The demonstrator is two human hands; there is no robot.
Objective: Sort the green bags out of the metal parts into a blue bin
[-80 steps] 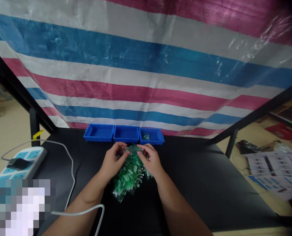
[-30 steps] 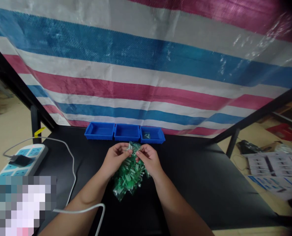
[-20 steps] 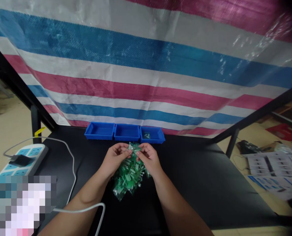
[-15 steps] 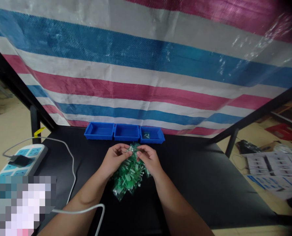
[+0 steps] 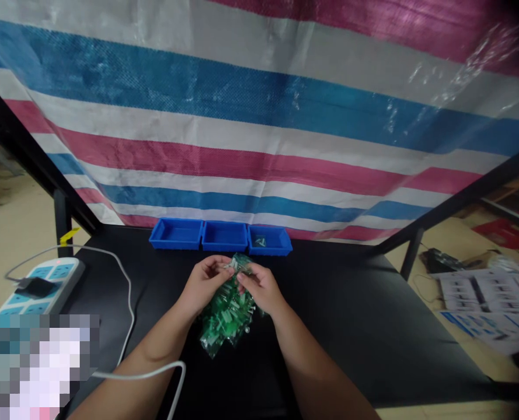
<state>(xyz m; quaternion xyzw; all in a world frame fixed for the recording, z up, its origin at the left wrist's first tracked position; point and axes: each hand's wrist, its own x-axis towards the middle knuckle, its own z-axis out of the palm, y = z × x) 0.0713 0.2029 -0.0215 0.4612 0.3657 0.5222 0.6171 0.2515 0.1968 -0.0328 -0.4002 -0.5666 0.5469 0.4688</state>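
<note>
My left hand [image 5: 204, 286] and my right hand [image 5: 263, 287] meet over the middle of the black table. Between their fingertips is a small clear plastic bag [image 5: 241, 262] with small pieces inside, too small to name. Both hands are pinched closed on it. Right below them lies a heap of green-tinted plastic packets [image 5: 225, 315], partly covered by my fingers. One small shiny round piece [image 5: 247, 330] rests at the heap's right edge.
Three blue trays stand in a row behind my hands: left tray [image 5: 154, 239], middle tray [image 5: 224, 247] and right tray [image 5: 284, 242], which holds small metal-looking pieces [image 5: 260, 241]. A power strip [image 5: 74, 273] and grey cable [image 5: 130, 291] lie left. Striped sheeting [image 5: 259, 140] hangs behind.
My right hand has shifted slightly left and its fingertips are closer to my left hand's. The bag's top edge stands out more above the fingers. The heap has barely changed.
</note>
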